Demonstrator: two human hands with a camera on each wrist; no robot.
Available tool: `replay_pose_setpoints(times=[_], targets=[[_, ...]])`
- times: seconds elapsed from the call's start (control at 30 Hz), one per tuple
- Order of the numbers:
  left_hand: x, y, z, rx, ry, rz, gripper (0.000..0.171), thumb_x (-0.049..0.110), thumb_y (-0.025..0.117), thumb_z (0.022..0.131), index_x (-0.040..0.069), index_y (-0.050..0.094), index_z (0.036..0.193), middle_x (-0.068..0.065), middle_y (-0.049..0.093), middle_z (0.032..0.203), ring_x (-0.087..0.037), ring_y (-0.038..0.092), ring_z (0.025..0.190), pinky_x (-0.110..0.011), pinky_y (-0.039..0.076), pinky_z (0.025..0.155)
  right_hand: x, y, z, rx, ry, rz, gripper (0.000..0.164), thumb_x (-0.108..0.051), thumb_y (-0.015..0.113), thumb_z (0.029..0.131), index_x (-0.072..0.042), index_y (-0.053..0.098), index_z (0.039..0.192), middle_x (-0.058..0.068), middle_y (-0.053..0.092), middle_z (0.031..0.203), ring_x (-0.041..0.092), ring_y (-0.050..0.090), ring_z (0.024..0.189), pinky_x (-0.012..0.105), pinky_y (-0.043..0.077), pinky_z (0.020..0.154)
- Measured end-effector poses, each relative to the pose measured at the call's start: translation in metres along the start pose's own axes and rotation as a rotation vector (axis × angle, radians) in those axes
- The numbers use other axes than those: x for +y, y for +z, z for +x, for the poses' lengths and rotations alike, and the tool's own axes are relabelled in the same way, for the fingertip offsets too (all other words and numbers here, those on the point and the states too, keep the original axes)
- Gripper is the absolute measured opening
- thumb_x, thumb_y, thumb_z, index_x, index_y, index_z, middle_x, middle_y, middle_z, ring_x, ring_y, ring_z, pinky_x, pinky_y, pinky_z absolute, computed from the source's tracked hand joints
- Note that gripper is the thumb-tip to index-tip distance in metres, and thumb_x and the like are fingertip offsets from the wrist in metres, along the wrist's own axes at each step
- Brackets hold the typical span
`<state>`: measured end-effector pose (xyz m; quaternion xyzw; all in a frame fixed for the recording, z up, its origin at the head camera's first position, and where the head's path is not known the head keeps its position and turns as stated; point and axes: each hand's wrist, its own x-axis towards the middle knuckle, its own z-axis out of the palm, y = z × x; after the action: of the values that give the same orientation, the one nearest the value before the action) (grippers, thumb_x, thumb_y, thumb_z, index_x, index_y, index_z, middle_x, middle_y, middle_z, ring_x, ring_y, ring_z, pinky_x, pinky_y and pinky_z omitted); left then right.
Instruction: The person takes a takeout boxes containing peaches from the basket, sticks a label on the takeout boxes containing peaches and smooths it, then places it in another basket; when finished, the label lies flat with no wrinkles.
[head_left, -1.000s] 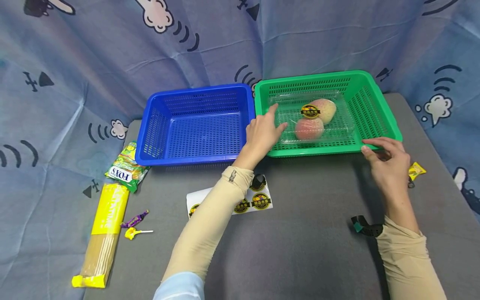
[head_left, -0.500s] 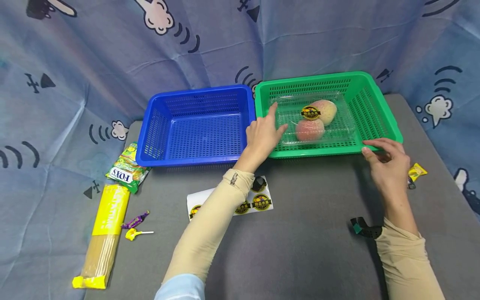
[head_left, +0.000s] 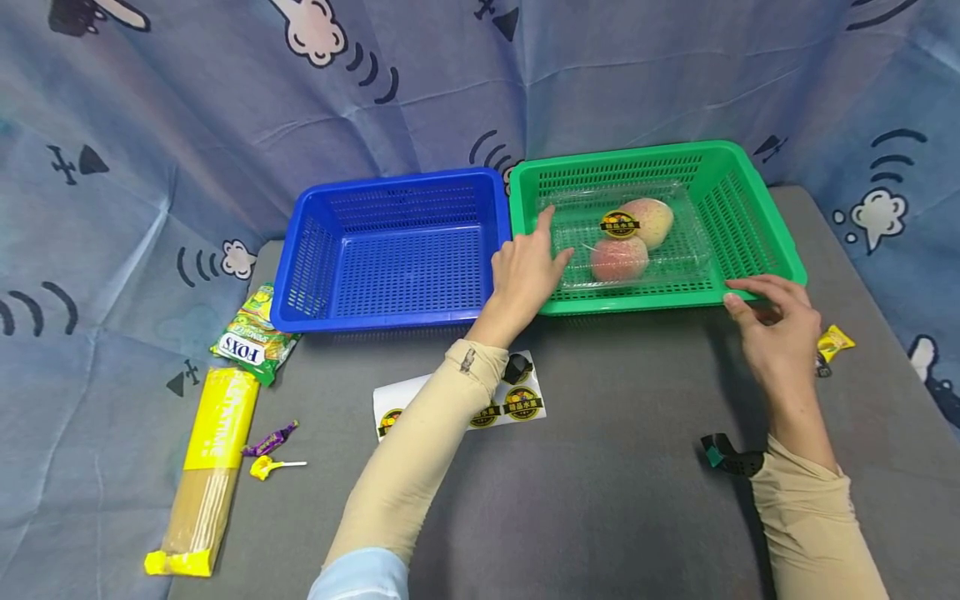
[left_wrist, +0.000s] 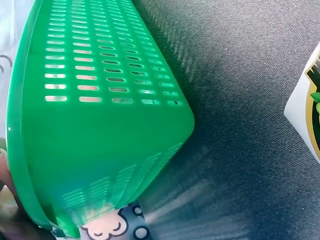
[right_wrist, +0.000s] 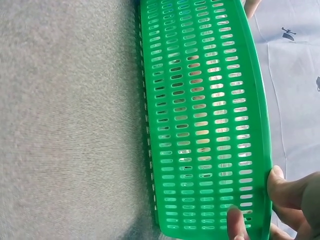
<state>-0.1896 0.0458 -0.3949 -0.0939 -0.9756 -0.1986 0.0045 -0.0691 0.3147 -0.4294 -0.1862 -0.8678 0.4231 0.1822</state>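
A green plastic basket (head_left: 750, 250) stands at the back right. Inside lies a clear plastic box (head_left: 682, 271) with two peaches (head_left: 619, 260) and a black-and-gold round label on it. My left hand (head_left: 521, 265) holds the basket's left rim near the front corner, index finger and thumb spread over the inside; its other fingers are largely hidden. At the front right, my right hand (head_left: 780, 329) grips the rim. The right wrist view shows the thumb (right_wrist: 276, 185) on the rim and a fingertip at the slotted outer wall.
A blue basket (head_left: 408, 267) stands left of the green one. In front lies a sheet of round labels (head_left: 522, 403), partly under my left arm. Further left are a FOX'S bag (head_left: 251, 342), a yellow noodle pack (head_left: 213, 458), a purple sweet (head_left: 272, 440) and a lollipop (head_left: 264, 467).
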Motion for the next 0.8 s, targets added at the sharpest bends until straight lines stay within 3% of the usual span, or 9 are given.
replay_pose_setpoints(times=[0.13, 0.3, 0.5, 0.6, 0.8], targets=[[-0.002, -0.001, -0.002, 0.013, 0.005, -0.015, 0.067, 0.040, 0.070, 0.103, 0.022, 0.042, 0.162, -0.002, 0.058, 0.065, -0.018, 0.052, 0.056, -0.034, 0.043, 0.050, 0.000, 0.000, 0.000, -0.013, 0.019, -0.032, 0.029, -0.018, 0.068, 0.105, -0.005, 0.075, 0.130, -0.007, 0.055, 0.137, -0.015, 0.049, 0.090, 0.015, 0.041, 0.089], [-0.007, -0.004, -0.008, 0.018, 0.019, -0.077, 0.065, 0.040, 0.068, 0.103, 0.023, 0.043, 0.161, 0.000, 0.060, 0.067, -0.018, 0.054, 0.056, -0.034, 0.045, 0.050, -0.001, 0.001, 0.000, -0.016, 0.004, -0.049, 0.029, -0.017, 0.067, 0.105, -0.005, 0.074, 0.131, 0.006, 0.056, 0.145, -0.017, 0.048, 0.090, 0.016, 0.043, 0.090], [-0.016, -0.009, -0.024, 0.045, 0.067, -0.190, 0.061, 0.035, 0.069, 0.103, 0.023, 0.046, 0.159, 0.002, 0.081, 0.104, -0.017, 0.058, 0.055, -0.029, 0.037, 0.046, -0.005, 0.001, -0.002, -0.033, 0.011, -0.056, 0.030, -0.017, 0.065, 0.106, -0.005, 0.073, 0.133, 0.008, 0.054, 0.148, -0.018, 0.046, 0.091, 0.016, 0.043, 0.090], [-0.024, -0.012, -0.032, 0.109, 0.070, -0.256, 0.056, 0.031, 0.071, 0.102, 0.022, 0.053, 0.154, 0.003, 0.081, 0.106, -0.016, 0.059, 0.056, -0.027, 0.037, 0.046, -0.008, 0.000, -0.002, -0.045, 0.025, -0.070, 0.031, -0.018, 0.063, 0.107, -0.006, 0.072, 0.134, 0.008, 0.053, 0.151, -0.017, 0.046, 0.091, 0.014, 0.042, 0.089], [-0.048, -0.019, -0.046, 0.268, 0.034, -0.342, 0.040, 0.025, 0.073, 0.102, 0.019, 0.065, 0.140, 0.004, 0.077, 0.094, -0.015, 0.055, 0.056, -0.031, 0.041, 0.050, -0.012, -0.003, -0.002, -0.068, 0.031, -0.127, 0.033, -0.021, 0.061, 0.109, -0.007, 0.071, 0.136, 0.009, 0.053, 0.155, -0.017, 0.043, 0.088, 0.013, 0.039, 0.084]])
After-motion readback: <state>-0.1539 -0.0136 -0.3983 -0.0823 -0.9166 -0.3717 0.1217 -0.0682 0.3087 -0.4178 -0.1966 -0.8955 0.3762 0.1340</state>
